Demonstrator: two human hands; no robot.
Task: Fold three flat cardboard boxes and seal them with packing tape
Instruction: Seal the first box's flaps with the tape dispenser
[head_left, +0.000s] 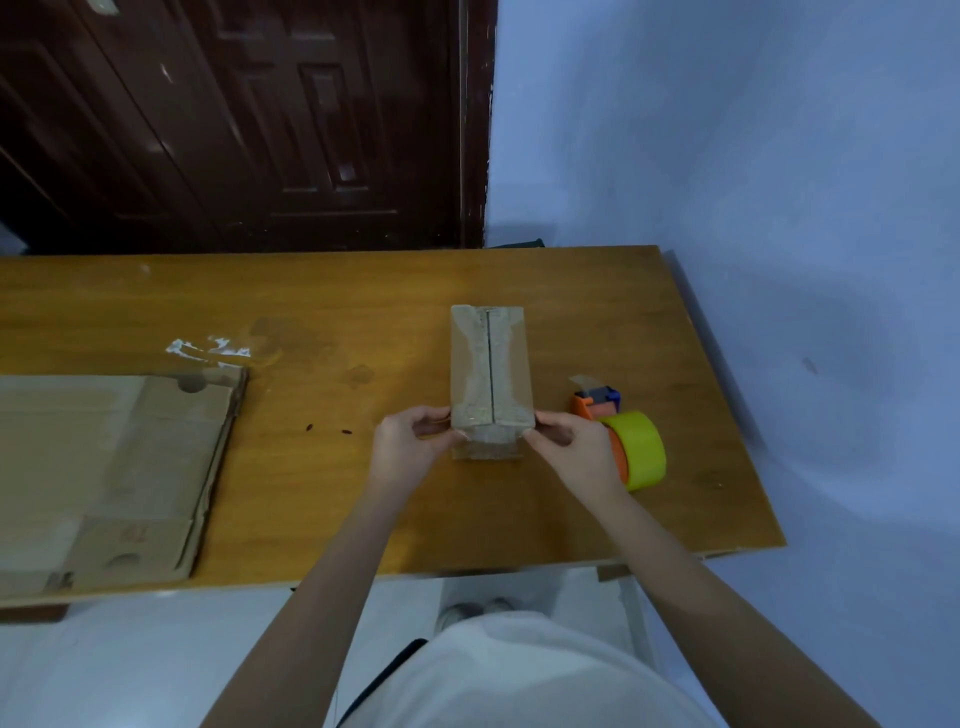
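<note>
Grip: left hand (410, 441) and right hand (574, 447) pinch near corners of cardboard box (491, 374) | box: folded, clear tape along top seam, mid-counter | counter (363, 493): wooden, flat cardboard (119, 467) at left edge, tape dispenser (631, 447) by right edge | blue wall (753, 156), dark door (234, 119)

The box (491, 366) is plain matt brown cardboard with shiny clear tape down the seam. The surface (363, 509) is orange wood-grain laminate, bit of sheen. Tape dispenser (597, 402) looks like orange plastic, and its yellow-green roll (641, 449) is smooth.
</note>
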